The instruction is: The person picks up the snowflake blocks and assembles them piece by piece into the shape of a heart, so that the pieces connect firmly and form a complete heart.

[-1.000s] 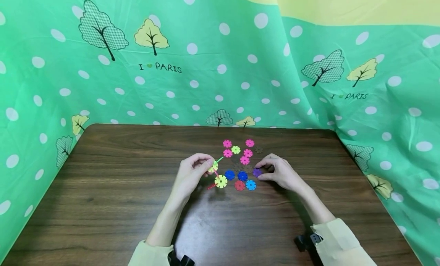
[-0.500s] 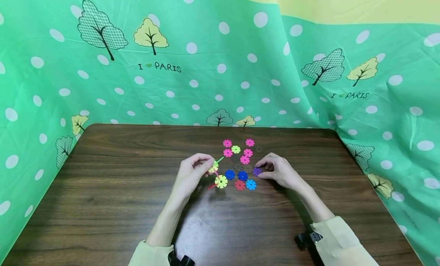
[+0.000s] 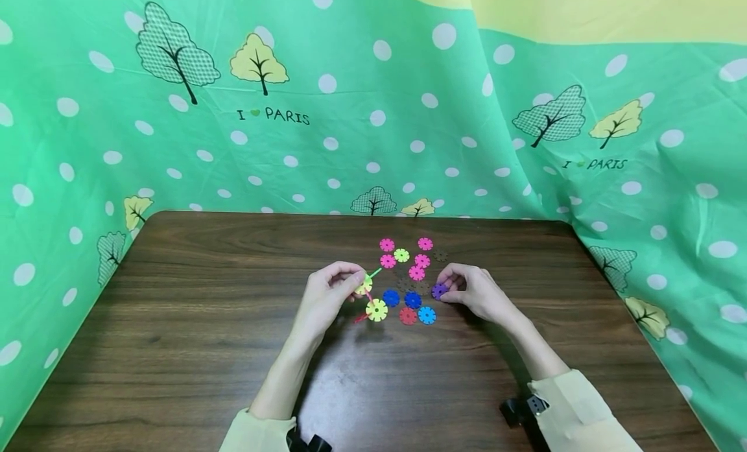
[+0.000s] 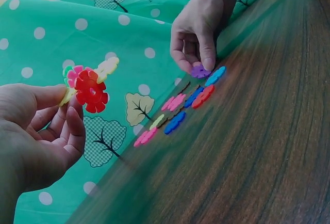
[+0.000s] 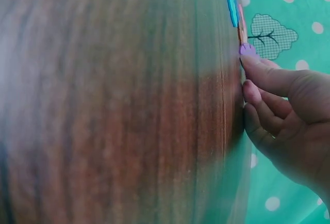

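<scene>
Near the middle of the table my left hand pinches a yellow slotted snowflake disc between thumb and fingers. That disc belongs to a joined cluster, with a red disc, a pink disc, a second yellow disc and a green one. The cluster is held up in the left wrist view. On the other side of the loose discs, my right hand pinches a purple snowflake disc by its edge, close over the tabletop. Its thumb covers part of the disc in the right wrist view.
Between the hands lie loose discs: several pink, a yellow-green one, two dark blue, a red one, a light blue one and some brown ones. Green dotted cloth hangs behind the wooden table.
The purple disc shows slightly more fully between my right fingers. The left hand and its cluster stay almost where they were; the head view shifts a little.
</scene>
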`<state>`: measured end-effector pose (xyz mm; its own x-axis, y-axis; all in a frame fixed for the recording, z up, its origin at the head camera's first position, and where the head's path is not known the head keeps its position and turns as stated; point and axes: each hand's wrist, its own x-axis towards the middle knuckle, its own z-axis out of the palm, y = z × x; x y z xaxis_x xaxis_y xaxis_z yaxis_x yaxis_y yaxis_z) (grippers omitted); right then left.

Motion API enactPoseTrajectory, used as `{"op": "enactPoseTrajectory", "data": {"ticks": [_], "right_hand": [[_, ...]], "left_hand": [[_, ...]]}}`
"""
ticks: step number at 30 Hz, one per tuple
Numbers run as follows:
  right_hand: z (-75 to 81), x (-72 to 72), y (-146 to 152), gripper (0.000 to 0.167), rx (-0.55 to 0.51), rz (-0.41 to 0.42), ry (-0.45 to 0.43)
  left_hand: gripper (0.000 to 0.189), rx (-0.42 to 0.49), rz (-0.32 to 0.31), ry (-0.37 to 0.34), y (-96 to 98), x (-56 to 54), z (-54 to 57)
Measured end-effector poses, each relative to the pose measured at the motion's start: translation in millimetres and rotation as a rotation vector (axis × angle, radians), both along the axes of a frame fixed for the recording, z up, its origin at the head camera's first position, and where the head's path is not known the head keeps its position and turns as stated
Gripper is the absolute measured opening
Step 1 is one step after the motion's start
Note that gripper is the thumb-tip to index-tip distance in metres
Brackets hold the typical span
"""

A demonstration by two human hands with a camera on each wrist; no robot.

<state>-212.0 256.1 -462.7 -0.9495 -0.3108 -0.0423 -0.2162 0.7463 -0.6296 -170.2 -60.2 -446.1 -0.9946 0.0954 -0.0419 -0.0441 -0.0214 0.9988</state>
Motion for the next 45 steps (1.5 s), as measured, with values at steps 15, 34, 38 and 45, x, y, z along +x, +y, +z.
{"op": "enactPoseTrajectory", "data": {"ticks": [15, 34, 38, 45], "right_hand": [[24.8, 14.2, -28.9, 0.015, -0.34, -0.142, 0.131], [38.2, 40.7, -90.7, 0.022, -0.711, -0.144, 0.013], [37.3, 40.8, -94.0, 0.022, -0.724, -0.155, 0.005], [32.2, 39.6, -95.3, 0.023, -0.743, -0.182, 0.002]], "left_hand": [[0.018, -0.006, 0.002, 0.008, 2.9, 0.1, -2.8], [0.017, 0.036, 0.031, 0.067, 5.7, -0.4, -4.0], [0.018, 0.037, 0.035, 0.06, 5.5, -0.9, -4.2], [0.018, 0.013, 0.022, 0.054, 4.8, -0.5, -4.5]]}}
